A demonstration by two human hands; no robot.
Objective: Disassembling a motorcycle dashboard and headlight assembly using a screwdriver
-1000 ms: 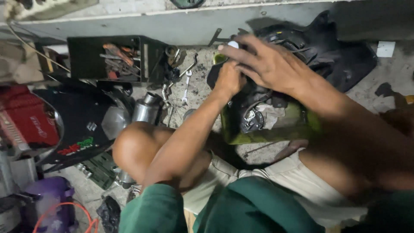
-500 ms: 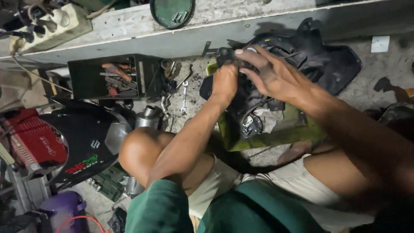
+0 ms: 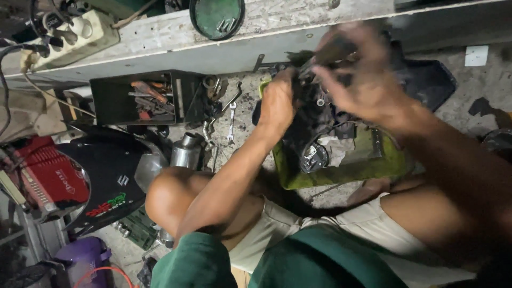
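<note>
I sit on the floor with a dirty black engine part (image 3: 314, 130) standing in a shallow green tray (image 3: 373, 170) in front of me. My left hand (image 3: 277, 104) grips the part's left upper side. My right hand (image 3: 362, 74) is blurred; it is closed over the top of the part and seems to pinch a small dark piece there, which I cannot make out. Round metal fittings show on the part's lower front. My bare knee (image 3: 165, 192) is bent below my left arm.
An open black toolbox (image 3: 138, 98) with several tools lies at left. Wrenches (image 3: 231, 114) and a metal cylinder (image 3: 186, 152) lie on the concrete. A black and red motorcycle fairing (image 3: 80, 181) is at lower left, a dark panel (image 3: 432, 80) behind the tray, a shelf edge (image 3: 224, 50) above.
The view has shifted down a little. My right hand has risen to the top of the engine part and is now blurred; my left hand stays on the part's left side.
</note>
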